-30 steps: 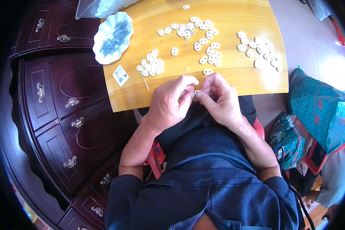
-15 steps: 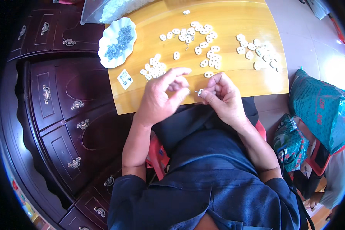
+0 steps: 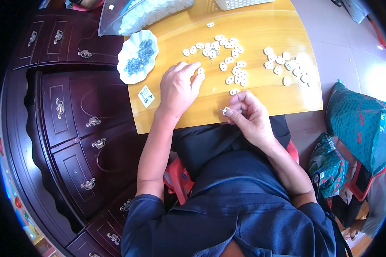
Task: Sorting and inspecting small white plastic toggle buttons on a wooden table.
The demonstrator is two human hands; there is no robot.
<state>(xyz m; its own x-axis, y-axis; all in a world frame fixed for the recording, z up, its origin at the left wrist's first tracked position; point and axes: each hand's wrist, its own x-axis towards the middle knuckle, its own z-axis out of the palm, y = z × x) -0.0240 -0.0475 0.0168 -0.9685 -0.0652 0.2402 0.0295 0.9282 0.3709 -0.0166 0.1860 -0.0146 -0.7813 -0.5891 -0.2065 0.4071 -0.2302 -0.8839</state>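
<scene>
Right hand: thumb and forefinger pinched on a small white piece, thin metal pin jutting leftward, above the near edge of the yellow counter. Left hand: thumb and forefinger narrowly apart at a two-hole white disc on the counter; contact cannot be told. Beyond: scattered similar discs, printed card, scalloped white dish holding dark metal pins.

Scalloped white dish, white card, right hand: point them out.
Scalloped white dish (image 3: 129, 51), head view: bare left inner wall.
White card (image 3: 146, 96), head view: middle of its face.
Right hand (image 3: 255, 121), head view: middle of the hand.
</scene>
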